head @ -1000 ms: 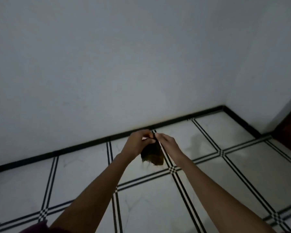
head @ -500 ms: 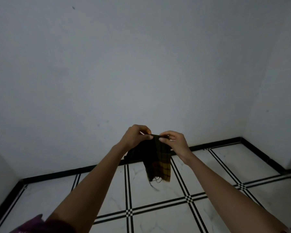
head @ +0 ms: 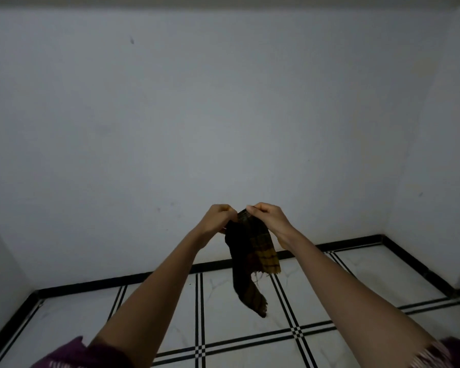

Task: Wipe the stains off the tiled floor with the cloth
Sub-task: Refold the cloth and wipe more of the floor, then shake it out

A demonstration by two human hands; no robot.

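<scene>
A dark plaid cloth [head: 252, 251] with yellow checks and frayed edges hangs in the air in front of me. My left hand [head: 218, 217] and my right hand [head: 268, 216] both pinch its top edge, close together, at arm's length. The cloth droops well above the white tiled floor [head: 364, 272], which has black double lines between the tiles. I see no clear stain on the floor from here.
A plain white wall [head: 223, 115] fills most of the view, with a black skirting strip [head: 112, 282] along its base. Side walls close in at the left and right. Purple sleeves show at the bottom corners.
The view has tilted upward, showing more wall and less floor. My hands have lifted the cloth higher, and it hangs longer, with a tail drooping below.
</scene>
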